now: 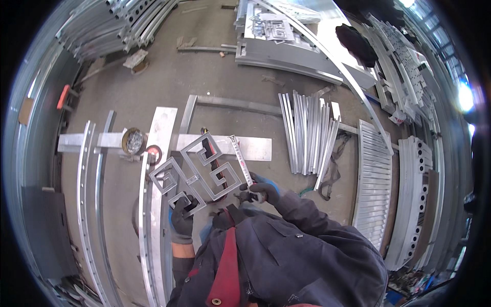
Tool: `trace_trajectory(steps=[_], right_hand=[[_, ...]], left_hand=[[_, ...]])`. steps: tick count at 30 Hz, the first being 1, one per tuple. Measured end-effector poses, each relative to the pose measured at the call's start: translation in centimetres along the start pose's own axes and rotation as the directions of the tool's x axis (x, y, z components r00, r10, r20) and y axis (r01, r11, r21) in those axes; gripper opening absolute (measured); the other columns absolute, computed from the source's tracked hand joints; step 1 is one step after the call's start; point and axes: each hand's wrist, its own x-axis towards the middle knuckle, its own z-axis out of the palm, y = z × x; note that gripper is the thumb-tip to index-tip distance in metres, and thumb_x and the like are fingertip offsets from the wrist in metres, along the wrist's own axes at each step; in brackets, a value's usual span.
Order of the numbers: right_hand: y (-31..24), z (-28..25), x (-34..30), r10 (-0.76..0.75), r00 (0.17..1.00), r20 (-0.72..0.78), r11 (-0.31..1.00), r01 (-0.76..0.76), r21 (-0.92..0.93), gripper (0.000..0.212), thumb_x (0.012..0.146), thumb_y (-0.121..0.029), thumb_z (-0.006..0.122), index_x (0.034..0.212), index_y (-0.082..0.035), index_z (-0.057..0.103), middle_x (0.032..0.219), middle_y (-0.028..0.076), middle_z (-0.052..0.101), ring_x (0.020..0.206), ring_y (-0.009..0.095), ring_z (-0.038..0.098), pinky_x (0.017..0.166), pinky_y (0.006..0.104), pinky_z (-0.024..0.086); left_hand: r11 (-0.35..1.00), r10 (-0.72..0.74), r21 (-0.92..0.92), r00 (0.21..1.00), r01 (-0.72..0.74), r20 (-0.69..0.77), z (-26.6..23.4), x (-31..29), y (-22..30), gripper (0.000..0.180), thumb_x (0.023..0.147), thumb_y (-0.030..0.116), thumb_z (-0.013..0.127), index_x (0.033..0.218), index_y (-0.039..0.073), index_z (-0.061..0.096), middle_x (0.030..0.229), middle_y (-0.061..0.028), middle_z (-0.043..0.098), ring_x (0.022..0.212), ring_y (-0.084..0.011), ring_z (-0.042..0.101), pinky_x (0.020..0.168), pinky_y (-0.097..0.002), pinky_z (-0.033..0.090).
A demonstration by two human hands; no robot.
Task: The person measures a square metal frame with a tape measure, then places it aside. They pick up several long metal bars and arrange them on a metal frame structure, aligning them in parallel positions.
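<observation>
Your left grip (182, 217) holds a corner of the grey metal square-spiral fretwork (192, 180) in front of you, seemingly to steady it. Your right grip (265, 190) holds a white-bladed tape measure (242, 161), extended beside it.

Way through: narrow floor (276, 166) gap between the flat bar's (258, 148) right end and the rod bundle (302, 133).
Left hand (182, 217): long rail (144, 230) stands close leftward.
Ahead: lattice panel (192, 179); past its left corner, a bucket (134, 141).
</observation>
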Motion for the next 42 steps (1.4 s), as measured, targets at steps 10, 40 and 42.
trace_trajectory(steps=[10,40,42], right_hand=[[0.8,0.7,-8.8,0.169,0.986,0.008,0.416,-0.064,-0.907,0.107,0.085,-0.026,0.084,0.168,-0.003,0.02,0.14,0.018,0.066,0.119,0.026,0.068,0.098,0.0405,0.055],[-5.9,-19.7,-17.3,-0.073,0.99,-0.122,0.887,0.12,0.446,0.071,0.093,-0.017,0.068,0.159,-0.008,0.041,0.129,0.015,0.065,0.109,0.029,0.071,0.092,0.0463,0.059],[-7.6,-22.8,-18.7,0.011,0.972,-0.233,0.898,0.093,0.431,0.058,0.099,-0.026,0.067,0.153,-0.01,0.051,0.121,0.014,0.068,0.1,0.028,0.074,0.088,0.0469,0.061]], left_hand=[[0.998,0.003,-0.056,0.995,0.003,0.096,5.7,3.3,0.4,0.02,0.103,0.014,0.067,0.121,0.007,0.071,0.108,-0.0067,0.076,0.102,-0.024,0.076,0.089,-0.0395,0.064],[0.968,-0.113,0.243,0.98,0.07,0.166,21.3,6.1,-15.4,0.035,0.1,0.021,0.071,0.129,0.003,0.065,0.104,-0.0105,0.076,0.09,-0.0199,0.076,0.077,-0.0303,0.062],[0.929,-0.194,0.341,0.972,0.14,0.129,24.0,5.7,-18.0,0.036,0.1,0.023,0.07,0.129,0.002,0.066,0.107,-0.0103,0.076,0.091,-0.0205,0.076,0.081,-0.0323,0.062]])
